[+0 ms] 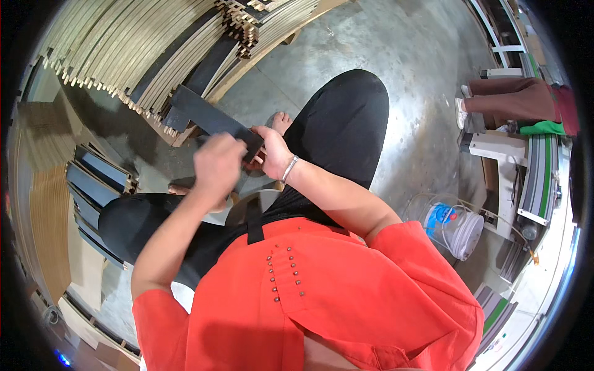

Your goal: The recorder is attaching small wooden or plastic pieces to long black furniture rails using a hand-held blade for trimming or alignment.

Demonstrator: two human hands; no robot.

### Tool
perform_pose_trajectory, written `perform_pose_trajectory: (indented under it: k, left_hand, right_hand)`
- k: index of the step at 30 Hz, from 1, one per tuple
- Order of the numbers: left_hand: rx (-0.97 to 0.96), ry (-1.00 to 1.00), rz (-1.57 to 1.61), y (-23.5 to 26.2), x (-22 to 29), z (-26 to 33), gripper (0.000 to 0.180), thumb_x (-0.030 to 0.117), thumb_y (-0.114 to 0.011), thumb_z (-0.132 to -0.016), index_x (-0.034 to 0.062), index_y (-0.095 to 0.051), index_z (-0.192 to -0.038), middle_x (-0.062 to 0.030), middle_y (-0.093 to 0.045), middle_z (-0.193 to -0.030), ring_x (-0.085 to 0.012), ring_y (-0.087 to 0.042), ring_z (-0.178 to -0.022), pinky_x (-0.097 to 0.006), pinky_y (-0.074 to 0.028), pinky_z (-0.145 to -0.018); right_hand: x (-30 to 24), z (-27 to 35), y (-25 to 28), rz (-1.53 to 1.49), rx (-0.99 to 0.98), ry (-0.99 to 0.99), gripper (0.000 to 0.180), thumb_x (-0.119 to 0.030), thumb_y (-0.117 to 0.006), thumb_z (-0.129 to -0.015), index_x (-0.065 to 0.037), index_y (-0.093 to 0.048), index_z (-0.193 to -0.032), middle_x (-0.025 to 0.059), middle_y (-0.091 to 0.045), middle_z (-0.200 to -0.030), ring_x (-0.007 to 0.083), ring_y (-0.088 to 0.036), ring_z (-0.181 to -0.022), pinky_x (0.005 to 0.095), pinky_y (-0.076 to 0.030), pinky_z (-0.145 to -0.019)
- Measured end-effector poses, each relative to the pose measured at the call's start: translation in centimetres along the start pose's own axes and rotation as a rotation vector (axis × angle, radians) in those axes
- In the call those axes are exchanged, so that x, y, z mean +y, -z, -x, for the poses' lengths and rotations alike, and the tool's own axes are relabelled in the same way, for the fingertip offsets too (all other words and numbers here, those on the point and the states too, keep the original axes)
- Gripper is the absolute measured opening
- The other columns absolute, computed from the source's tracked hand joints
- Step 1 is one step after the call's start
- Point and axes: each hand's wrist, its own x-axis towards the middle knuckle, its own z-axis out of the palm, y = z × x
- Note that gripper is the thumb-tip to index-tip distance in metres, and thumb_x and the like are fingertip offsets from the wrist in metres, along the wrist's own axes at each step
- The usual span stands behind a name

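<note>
A seated worker's right hand grips the near end of a long, flat black board, fingers curled round its edge, while the left hand (blurred in motion) closes in a loose fist over the same end, what it pinches impossible to tell; the board slants away over the knees toward a fanned stack of pale wooden slats. The step in hand looks like rubbing or finishing the board's end; continuing calls for a steady right-hand hold against the left's strokes.
</note>
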Motion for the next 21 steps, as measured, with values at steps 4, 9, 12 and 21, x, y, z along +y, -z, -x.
perform_pose_trajectory:
  k: [4, 9, 12, 21]
  left_hand:
    - [0.014, 0.289, 0.217, 1.0, 2.8, 3.2, 0.01, 0.006, -0.071, -0.072, 0.0051, -0.065, -0.08, -0.009, -0.054, -0.069, -0.0256, -0.058, -0.064, -0.037, -0.044, -0.056]
    - [0.31, 0.423, 0.288, 6.1, 0.8, 4.8, 0.008, -0.002, -0.069, -0.073, 0.0009, -0.065, -0.079, -0.0073, -0.053, -0.065, -0.0198, -0.051, -0.055, -0.03, -0.04, -0.051]
    - [0.54, 0.401, 0.21, 10.0, -0.8, 5.2, 0.008, -0.004, -0.069, -0.074, -0.0004, -0.065, -0.081, -0.0074, -0.055, -0.067, -0.0177, -0.051, -0.055, -0.029, -0.04, -0.052]
    - [1.056, 0.43, 0.127, 16.3, -1.5, 8.2, 0.005, -0.002, -0.067, -0.08, -0.0049, -0.064, -0.082, -0.0065, -0.055, -0.068, -0.0142, -0.051, -0.062, -0.027, -0.041, -0.059]
  right_hand:
    - [0.7, 0.1, -1.5, -0.059, 0.115, -0.007, 0.027, -0.039, -0.05, -0.092, -0.014, -0.056, -0.083, 0.0013, -0.054, -0.064, 0.0152, -0.042, -0.047, 0.0309, -0.034, -0.045]
    - [1.2, 1.7, -1.9, 0.112, -0.073, 0.206, 0.027, -0.033, -0.065, -0.09, -0.007, -0.059, -0.085, -0.0007, -0.054, -0.063, 0.0104, -0.045, -0.044, 0.0261, -0.03, -0.039]
    - [1.3, 5.1, -4.2, 0.306, -0.092, 0.242, 0.024, -0.028, -0.065, -0.09, -0.004, -0.063, -0.089, -0.0004, -0.055, -0.061, 0.0084, -0.047, -0.044, 0.0245, -0.029, -0.038]
    - [6.1, -5.1, -21.3, 1.012, -0.602, 0.718, 0.032, -0.029, -0.066, -0.086, 0.0, -0.063, -0.1, 0.0058, -0.064, -0.075, 0.0149, -0.059, -0.064, 0.031, -0.047, -0.058]
